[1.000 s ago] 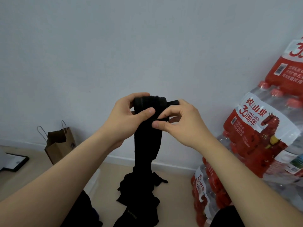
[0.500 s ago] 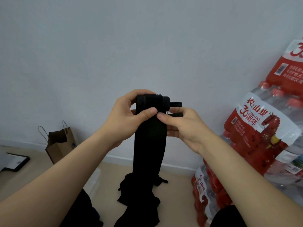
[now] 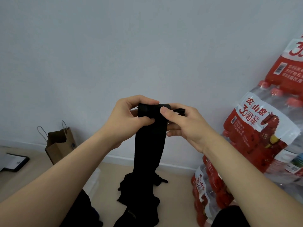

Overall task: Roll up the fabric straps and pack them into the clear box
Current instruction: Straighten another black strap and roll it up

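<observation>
Forearms of ours reach in from both bottom corners. Between them, lowest in view, the loose end of the black fabric strap lies bunched in a heap on the beige floor. A pale translucent shape sits just beside our left forearm, too hidden for us to tell what it is.

From the heap the strap rises flat and taut to chest height, where its top is wound into a tight roll. Our left hand grips the roll's left end, fingers curled over the top and the thumb pressed against the strap just under it. Our right hand pinches the right end, the thumb on the front face and the fingers curled behind. A thin black loop sticks out past that thumb.

Farther back, a brown paper bag with cord handles stands at the left against the wall. A dark-framed flat panel lies on the floor near it. At the right, shrink-wrapped packs of bottled water with red labels are stacked against the same wall.
</observation>
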`<act>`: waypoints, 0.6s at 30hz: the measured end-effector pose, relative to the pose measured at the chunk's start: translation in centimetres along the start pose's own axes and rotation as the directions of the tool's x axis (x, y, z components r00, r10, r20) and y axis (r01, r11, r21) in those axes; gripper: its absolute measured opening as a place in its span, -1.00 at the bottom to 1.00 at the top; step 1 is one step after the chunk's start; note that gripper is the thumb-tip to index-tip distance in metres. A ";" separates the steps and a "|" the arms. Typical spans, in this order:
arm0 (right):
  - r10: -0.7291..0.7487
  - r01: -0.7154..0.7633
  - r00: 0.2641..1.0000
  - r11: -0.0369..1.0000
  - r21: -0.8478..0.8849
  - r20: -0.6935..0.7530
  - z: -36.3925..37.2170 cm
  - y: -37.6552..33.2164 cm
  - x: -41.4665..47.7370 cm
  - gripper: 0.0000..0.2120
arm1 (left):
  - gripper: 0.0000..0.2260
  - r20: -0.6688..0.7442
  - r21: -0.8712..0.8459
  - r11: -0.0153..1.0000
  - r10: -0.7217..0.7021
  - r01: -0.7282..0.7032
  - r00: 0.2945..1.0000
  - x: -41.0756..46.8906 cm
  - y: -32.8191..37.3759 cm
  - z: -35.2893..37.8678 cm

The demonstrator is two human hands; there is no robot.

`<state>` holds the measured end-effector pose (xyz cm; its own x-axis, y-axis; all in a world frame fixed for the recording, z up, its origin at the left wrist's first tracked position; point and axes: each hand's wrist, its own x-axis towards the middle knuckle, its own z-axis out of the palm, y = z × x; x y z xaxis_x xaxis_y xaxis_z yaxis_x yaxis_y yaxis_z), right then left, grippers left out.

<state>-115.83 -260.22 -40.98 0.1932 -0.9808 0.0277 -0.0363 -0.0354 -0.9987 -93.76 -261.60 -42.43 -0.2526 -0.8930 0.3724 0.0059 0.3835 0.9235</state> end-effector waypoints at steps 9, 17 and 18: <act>-0.287 0.271 0.957 0.938 -0.218 -0.045 -0.5 0.2 0.1 -0.61 | -0.68 0.191 -0.050 0.965 -0.244 0.258 0.951 0.0 0.0 0.3; -0.123 0.125 0.992 0.991 -0.055 0.040 -0.8 -0.1 -0.3 -0.58 | -0.68 0.105 -0.007 0.996 -0.083 0.084 0.991 0.0 0.1 0.2; -0.112 0.116 0.992 0.990 -0.085 0.054 -0.9 -0.1 -0.4 -0.58 | -0.68 0.110 0.010 0.997 -0.081 0.081 0.991 0.0 0.0 0.1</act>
<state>-116.74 -260.04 -40.90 0.2488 -0.9588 0.1369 -0.0972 -0.1653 -0.9814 -93.88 -261.56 -42.41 -0.3568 -0.8900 0.2840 -0.0245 0.3128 0.9495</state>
